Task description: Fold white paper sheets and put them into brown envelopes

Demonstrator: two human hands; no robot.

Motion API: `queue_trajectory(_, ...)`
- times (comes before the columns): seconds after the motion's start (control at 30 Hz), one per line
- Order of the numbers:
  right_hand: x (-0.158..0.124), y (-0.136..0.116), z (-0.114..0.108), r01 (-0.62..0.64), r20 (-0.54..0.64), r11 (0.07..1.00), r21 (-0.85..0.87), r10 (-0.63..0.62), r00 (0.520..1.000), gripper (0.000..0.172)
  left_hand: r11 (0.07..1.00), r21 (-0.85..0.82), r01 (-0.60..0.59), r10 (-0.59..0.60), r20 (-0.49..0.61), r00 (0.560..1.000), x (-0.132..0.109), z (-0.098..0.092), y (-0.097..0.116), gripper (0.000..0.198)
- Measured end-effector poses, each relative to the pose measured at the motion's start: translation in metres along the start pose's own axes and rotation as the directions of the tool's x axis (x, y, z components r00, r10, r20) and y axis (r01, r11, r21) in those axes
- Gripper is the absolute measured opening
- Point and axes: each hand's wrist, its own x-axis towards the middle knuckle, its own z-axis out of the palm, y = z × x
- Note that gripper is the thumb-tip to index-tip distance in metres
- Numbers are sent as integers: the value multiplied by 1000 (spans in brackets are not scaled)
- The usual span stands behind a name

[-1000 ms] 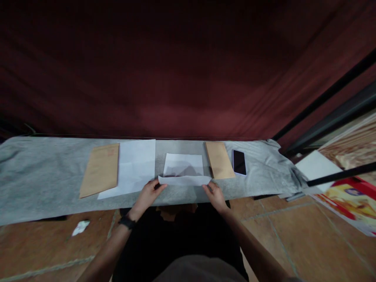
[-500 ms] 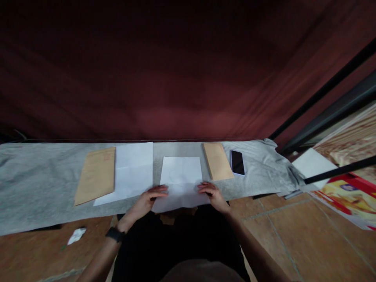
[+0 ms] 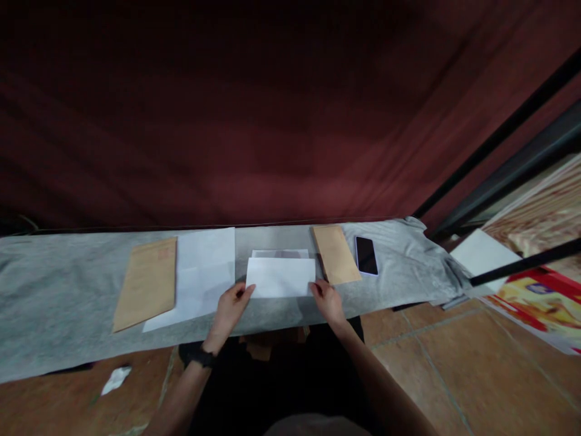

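Observation:
A white sheet of paper [image 3: 280,277] lies folded over on itself at the middle of the cloth-covered table. Its upper flap falls a little short of the far edge, where a strip of the lower layer shows. My left hand [image 3: 232,306] pinches the flap's near left corner between thumb and fingers. At the near right corner, my right hand [image 3: 327,301] grips the same sheet. Close to my right hand lies a brown envelope [image 3: 336,254]. Left of my left hand a larger white paper [image 3: 206,266] rests flat, partly under another brown envelope [image 3: 147,283].
A phone [image 3: 366,255] lies right of the envelope on the grey cloth [image 3: 59,290]. A dark red curtain [image 3: 272,133] hangs behind the table. Black bars and a red printed box [image 3: 544,303] stand at the right. A crumpled white tissue [image 3: 117,379] is on the tiled floor.
The sheet's near part has been lifted and folded away from me over its far part. Both hands moved with its edge and now hold the near corners at the fold.

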Motion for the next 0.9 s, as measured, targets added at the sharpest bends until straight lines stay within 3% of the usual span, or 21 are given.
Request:
queue_trajectory(0.1, 4, -10, 1, -40, 1, 991, -127, 41, 999, 27, 995, 97, 22, -15, -65, 998, 8, 8, 5, 40)
queue_trajectory(0.23, 11, -18, 4, -64, -39, 970, -234, 57, 998, 25, 953, 284, 102, -85, -70, 994, 17, 15, 13, 32)
queue_trajectory(0.5, 20, -28, 10, -130, -132, 962, -242, 100, 986, 29, 782, 590, 198, -172, -101, 980, 28, 23, 31, 39)
queue_trajectory(0.73, 5, -27, 15, -24, -193, 952, -304, -37, 981, 35, 748, 638, 184, -178, -74, 981, 31, 24, 38, 41)
queue_trajectory(0.9, 13, -51, 21, 274, -146, 932, -238, -313, 938, 40, 734, 654, 183, -186, -65, 980, 32, 26, 37, 41)
